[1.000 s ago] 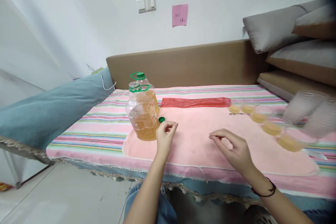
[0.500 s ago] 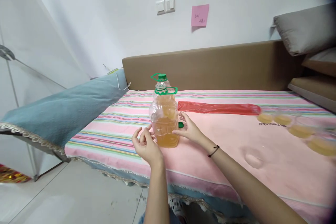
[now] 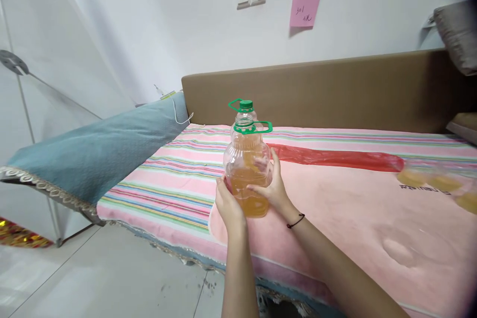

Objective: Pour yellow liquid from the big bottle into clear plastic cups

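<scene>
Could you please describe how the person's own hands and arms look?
The left hand and right hand are ungloved, and no sleeves show on the forearms. A thin, dark, cord-like bracelet circles the right wrist, with what looks like a small knot. Nothing is visible on the left wrist.

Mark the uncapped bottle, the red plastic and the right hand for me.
Uncapped bottle (image 3: pixel 246 171), head view: middle of its body.
Red plastic (image 3: pixel 335 157), head view: middle of its length.
Right hand (image 3: pixel 277 190), head view: middle of the hand.
</scene>
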Motion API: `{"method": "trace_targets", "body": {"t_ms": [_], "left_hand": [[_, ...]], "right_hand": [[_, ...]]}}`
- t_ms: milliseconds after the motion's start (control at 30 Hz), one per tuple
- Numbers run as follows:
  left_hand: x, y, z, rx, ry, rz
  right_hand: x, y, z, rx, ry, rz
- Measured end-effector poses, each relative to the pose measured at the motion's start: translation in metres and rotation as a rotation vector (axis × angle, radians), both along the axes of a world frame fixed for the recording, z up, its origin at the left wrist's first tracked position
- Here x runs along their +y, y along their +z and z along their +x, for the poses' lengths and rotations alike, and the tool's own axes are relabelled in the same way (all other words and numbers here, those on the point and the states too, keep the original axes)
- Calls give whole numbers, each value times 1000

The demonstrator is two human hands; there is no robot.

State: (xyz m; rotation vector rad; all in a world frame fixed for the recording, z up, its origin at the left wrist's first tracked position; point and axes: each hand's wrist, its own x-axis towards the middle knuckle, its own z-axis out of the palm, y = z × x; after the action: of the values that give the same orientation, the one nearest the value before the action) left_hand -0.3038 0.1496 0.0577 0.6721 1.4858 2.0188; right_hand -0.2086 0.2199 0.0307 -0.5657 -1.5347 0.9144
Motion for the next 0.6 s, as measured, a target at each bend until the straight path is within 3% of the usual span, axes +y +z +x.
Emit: {"method": "trace_targets", "body": {"t_ms": [200,367,467,600], "left_hand": [[-7,15,6,-52,16,61],[-10,21,2,-27,1,149],[-10,23,-1,14,-163,212],[-17,26,9,80,-563,243]], "right_hand": [[-10,8,-1,68,-33,35],[-24,29,17,94,-62,21],[-37,46,39,85,-62,33],[-62,64,77,154,-19,-13]]}}
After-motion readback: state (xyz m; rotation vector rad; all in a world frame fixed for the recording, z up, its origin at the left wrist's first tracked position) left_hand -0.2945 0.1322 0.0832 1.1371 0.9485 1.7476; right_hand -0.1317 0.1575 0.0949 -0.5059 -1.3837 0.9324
